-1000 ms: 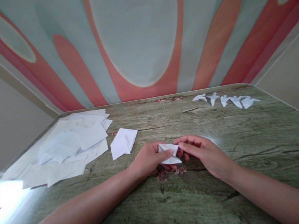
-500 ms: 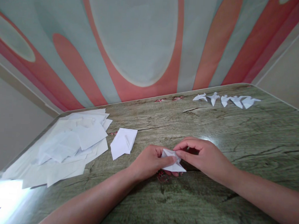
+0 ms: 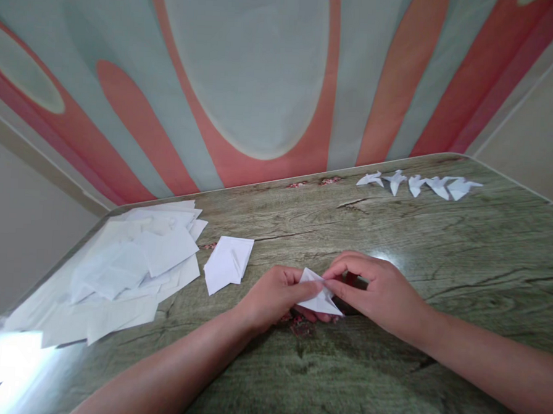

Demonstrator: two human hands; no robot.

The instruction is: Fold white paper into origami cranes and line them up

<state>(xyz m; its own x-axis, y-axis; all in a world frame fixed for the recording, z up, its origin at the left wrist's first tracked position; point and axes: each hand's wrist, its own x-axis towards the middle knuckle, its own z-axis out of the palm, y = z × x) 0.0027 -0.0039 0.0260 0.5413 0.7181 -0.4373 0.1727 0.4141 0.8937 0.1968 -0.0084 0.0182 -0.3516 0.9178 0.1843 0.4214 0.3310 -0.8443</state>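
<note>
A small piece of folded white paper (image 3: 320, 303) is held between both hands above the near middle of the table. My left hand (image 3: 276, 296) grips it from the left, thumb on top and fingers underneath. With thumb and forefinger, my right hand (image 3: 374, 289) pinches the paper's upper right edge. The paper has pointed corners, one at the top and one at the lower right. Part of it is hidden under the left thumb and the right fingertips.
On the left lies a big heap of white paper sheets (image 3: 172, 251). A smaller stack of white paper (image 3: 224, 269) sits beside it. Several folded paper birds (image 3: 415, 186) stand in a row at the back right of the wooden table (image 3: 267, 379), before a patterned wall (image 3: 269, 172).
The folded paper has tilted a little between the hands, and its top corner has shifted slightly up. The left thumb has moved slightly up and left; the right hand keeps its pinch.
</note>
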